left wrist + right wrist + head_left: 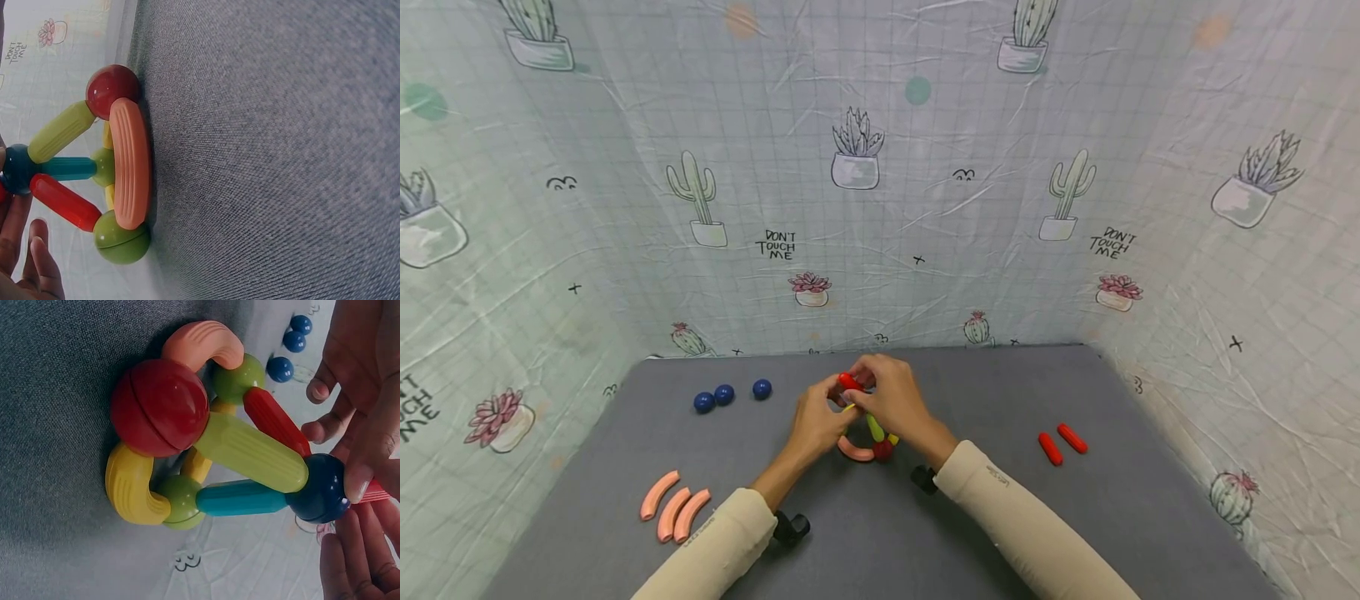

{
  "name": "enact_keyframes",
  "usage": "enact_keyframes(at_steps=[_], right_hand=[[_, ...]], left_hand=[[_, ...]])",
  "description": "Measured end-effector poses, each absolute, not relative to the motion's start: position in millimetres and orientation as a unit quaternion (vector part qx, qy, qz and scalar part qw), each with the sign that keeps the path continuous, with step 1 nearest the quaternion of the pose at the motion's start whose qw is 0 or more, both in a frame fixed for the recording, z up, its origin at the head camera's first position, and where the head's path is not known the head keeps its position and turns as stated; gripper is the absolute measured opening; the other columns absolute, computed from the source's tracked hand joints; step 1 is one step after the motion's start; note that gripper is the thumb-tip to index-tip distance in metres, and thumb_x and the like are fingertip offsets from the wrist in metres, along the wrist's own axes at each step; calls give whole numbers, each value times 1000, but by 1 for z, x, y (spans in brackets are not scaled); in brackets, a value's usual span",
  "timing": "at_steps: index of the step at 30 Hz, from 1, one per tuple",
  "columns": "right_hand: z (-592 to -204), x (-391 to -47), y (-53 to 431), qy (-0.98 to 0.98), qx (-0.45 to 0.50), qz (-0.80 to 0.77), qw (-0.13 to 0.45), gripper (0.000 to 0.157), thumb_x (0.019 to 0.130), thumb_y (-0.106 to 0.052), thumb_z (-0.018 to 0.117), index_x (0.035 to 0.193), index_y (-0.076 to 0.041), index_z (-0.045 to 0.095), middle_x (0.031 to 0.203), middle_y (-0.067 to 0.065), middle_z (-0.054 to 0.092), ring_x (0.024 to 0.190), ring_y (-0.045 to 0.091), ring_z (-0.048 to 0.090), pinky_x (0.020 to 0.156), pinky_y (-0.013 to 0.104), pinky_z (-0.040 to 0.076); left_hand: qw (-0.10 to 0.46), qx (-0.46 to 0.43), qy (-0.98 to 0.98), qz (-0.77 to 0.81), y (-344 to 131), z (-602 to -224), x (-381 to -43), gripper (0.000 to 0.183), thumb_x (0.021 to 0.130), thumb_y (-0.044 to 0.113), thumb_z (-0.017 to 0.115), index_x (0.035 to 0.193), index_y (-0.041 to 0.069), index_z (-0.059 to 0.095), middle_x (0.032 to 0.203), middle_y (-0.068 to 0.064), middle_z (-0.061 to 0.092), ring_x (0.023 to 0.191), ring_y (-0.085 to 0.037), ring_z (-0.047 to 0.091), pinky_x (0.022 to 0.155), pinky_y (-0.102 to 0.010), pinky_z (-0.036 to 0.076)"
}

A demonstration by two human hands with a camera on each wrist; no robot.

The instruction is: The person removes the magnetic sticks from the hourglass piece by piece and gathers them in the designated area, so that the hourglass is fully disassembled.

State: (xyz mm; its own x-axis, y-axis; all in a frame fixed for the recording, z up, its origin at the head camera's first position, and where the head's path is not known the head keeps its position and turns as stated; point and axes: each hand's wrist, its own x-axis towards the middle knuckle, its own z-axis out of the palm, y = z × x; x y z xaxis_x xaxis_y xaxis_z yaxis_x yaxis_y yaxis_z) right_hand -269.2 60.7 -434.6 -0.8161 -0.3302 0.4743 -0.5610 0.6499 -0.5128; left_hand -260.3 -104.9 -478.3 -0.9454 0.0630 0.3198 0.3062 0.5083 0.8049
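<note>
A: Starting nearest, seeing what?

B: Seeing loose salmon sticks [673, 514], three of them, lying near left on the tabletop [857, 533]. Then, toward the middle, finding the ball-and-stick frame [253, 450], standing with a curved salmon stick [131, 164] along its near edge, between a dark red ball [112, 90] at right and a green ball [122, 239] at left.

A: Going about as deep, but over to the right?

B: Noticing two loose red sticks [1050, 448], lying near each other.

A: And gripping what, up at the peak?

B: Pinching the blue ball [319, 489] with the left hand [820, 417], apparently; pinching the held red stick [850, 381] right at that ball with the right hand [891, 400]. Not telling whether fully seated, because of the covering fingers.

A: Doing this well how?

B: Bracing the ball lightly, judging the lime stick [62, 131] and teal stick [70, 168] below as likely to slip under any sideways push. Pressing straight along the stick's own line, gently, and easing off only after feeling firm contact.

A: Looking farthest?

B: Spotting loose blue balls [724, 395], three, resting far left, before the printed cloth [925, 208].
</note>
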Motion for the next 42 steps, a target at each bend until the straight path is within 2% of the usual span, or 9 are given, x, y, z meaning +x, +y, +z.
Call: enact_keyframes(at_steps=[8, 13, 15, 20, 22, 26, 29, 36, 42], right_hand=[[-435, -267, 65, -886, 237, 361, 168, 20, 91, -20, 86, 106, -14, 73, 97, 1, 76, 81, 11, 74, 73, 24, 59], [-436, -268, 72, -876, 211, 411, 138, 20, 95, -21, 82, 110, -14, 72, 101, 2, 76, 83, 10, 74, 71, 22, 59], [-437, -269, 74, -868, 192, 441, 121, 21, 97, -21, 80, 113, -12, 70, 103, 3, 74, 82, 12, 73, 70, 25, 60], [-436, -275, 82, -819, 146, 548, 91, 24, 98, -13, 77, 118, -6, 65, 107, 14, 68, 79, 29, 78, 73, 44, 66], [-436, -276, 86, -816, 132, 555, 89, 25, 97, -14, 79, 117, -6, 66, 106, 14, 69, 77, 30, 78, 72, 44, 66], [-437, -276, 100, -860, 106, 487, 105, 24, 92, -23, 85, 109, -13, 71, 99, 6, 73, 74, 18, 73, 69, 31, 62], [-441, -278, 116, -886, 88, 441, 111, 24, 89, -26, 89, 103, -15, 74, 94, 3, 74, 75, 13, 68, 70, 30, 58], [-452, -279, 173, -907, 58, 408, 91, 23, 86, -19, 91, 102, -10, 76, 91, 6, 74, 78, 16, 68, 69, 32, 57], [-461, -276, 231, -926, 39, 364, 88, 22, 88, -19, 89, 103, -7, 79, 92, 9, 78, 79, 19, 70, 67, 32, 56]], left_hand=[[123, -105, -860, -484, -103, -477, -261, 29, 88, 29, 88, 112, 19, 78, 100, -3, 78, 89, -24, 69, 71, -30, 51], [118, -106, -855, -494, -103, -477, -260, 31, 87, 31, 91, 113, 20, 79, 106, 2, 80, 88, -21, 69, 75, -32, 54], [113, -111, -850, -502, -104, -477, -259, 31, 87, 28, 90, 114, 20, 79, 108, 1, 81, 89, -21, 69, 80, -39, 56], [104, -118, -843, -514, -103, -477, -259, 28, 89, 25, 88, 115, 19, 78, 111, 0, 81, 90, -18, 68, 90, -53, 56], [104, -116, -845, -512, -103, -478, -259, 28, 90, 26, 88, 115, 20, 78, 112, 1, 81, 90, -17, 68, 89, -50, 56], [105, -117, -849, -504, -103, -478, -259, 28, 90, 28, 88, 116, 20, 78, 113, 1, 81, 90, -15, 66, 86, -39, 54], [102, -118, -851, -502, -103, -477, -258, 30, 91, 29, 87, 118, 19, 78, 113, 2, 81, 91, -15, 66, 85, -35, 51], [97, -115, -852, -502, -104, -478, -257, 29, 90, 30, 87, 117, 21, 78, 113, 3, 80, 93, -20, 67, 84, -34, 49], [97, -116, -850, -505, -104, -476, -257, 30, 90, 30, 87, 117, 20, 78, 113, 4, 81, 94, -22, 66, 84, -33, 48]])
